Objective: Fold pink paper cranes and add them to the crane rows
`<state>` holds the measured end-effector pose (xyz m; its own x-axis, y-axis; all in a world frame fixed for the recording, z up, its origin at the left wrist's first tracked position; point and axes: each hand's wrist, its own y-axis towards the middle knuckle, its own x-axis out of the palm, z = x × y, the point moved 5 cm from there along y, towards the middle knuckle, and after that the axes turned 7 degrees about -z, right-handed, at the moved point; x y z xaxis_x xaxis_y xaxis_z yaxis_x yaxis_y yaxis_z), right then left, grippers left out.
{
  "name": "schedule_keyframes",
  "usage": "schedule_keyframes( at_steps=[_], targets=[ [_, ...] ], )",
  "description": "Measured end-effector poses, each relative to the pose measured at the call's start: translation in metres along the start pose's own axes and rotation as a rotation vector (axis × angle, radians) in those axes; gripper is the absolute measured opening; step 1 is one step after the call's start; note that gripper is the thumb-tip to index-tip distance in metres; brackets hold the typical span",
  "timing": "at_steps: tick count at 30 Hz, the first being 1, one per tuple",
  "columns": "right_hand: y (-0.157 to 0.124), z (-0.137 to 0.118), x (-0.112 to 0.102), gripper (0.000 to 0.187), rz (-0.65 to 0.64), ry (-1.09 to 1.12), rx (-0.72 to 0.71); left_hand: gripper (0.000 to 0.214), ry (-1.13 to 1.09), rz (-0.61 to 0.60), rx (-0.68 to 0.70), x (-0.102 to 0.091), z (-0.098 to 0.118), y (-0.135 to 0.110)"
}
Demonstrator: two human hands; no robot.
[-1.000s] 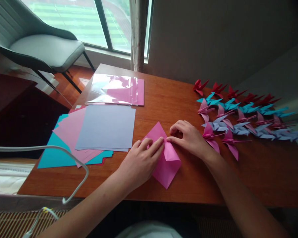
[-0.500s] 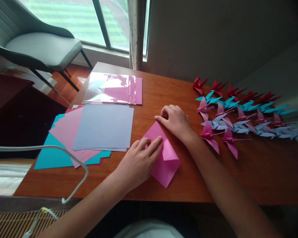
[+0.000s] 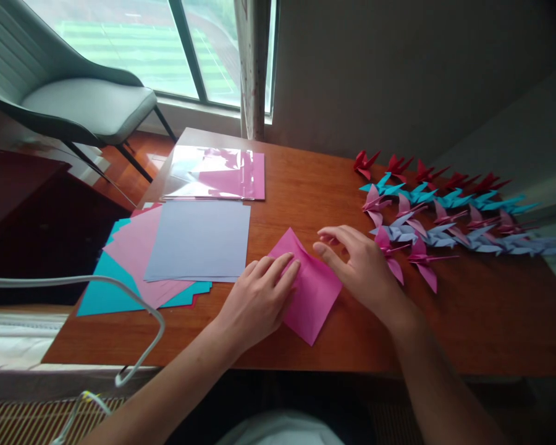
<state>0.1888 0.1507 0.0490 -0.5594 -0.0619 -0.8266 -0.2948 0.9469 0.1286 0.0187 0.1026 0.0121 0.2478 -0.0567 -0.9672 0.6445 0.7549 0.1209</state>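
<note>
A magenta sheet of origami paper [image 3: 312, 296] lies turned like a diamond on the table in front of me, creased, its upper part slightly raised. My left hand [image 3: 264, 293] rests over its left side with bent fingers, holding it against the table; the thumb is hidden. Just off the sheet's upper right edge is my right hand [image 3: 356, 262], fingers apart and curved, with nothing in it. To the right, a magenta paper crane [image 3: 421, 262] stands close to another of the same colour, beyond my right hand.
Rows of red, turquoise [image 3: 419, 193], pink and pale blue paper cranes stand at the right. Pale blue sheets [image 3: 199, 241] lie over pink and turquoise ones at the left. Behind them is a clear packet [image 3: 213, 173]. A white cable [image 3: 120, 284] crosses the table's left front.
My right hand has moved right and opened, away from the paper's top corner. The folded-over flap has opened out, so the sheet lies flatter. My left hand stays on it.
</note>
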Motion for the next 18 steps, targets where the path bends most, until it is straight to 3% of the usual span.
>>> schedule_keyframes(
  at_steps=[4, 7, 11, 15, 18],
  targets=[
    [-0.04, -0.048, -0.005, 0.015, 0.138, -0.158, -0.211, 0.038, 0.024, 0.028, -0.024, -0.001, -0.002, -0.001],
    [-0.05, -0.064, 0.018, 0.017, 0.048, -0.157, -0.318, 0.035, 0.034, 0.004, -0.021, 0.0, -0.002, -0.001],
    [-0.036, -0.04, 0.042, 0.028, -0.074, -0.288, -0.161, 0.037, 0.051, -0.032, -0.02, 0.001, -0.001, -0.001],
    [-0.02, -0.008, 0.042, 0.03, -0.077, -0.347, -0.019, 0.04, 0.033, -0.033, -0.039, 0.0, -0.002, 0.0],
    [-0.017, 0.002, 0.041, 0.031, -0.062, -0.366, 0.001, 0.036, 0.002, -0.017, -0.081, -0.002, -0.005, 0.0]
  ],
)
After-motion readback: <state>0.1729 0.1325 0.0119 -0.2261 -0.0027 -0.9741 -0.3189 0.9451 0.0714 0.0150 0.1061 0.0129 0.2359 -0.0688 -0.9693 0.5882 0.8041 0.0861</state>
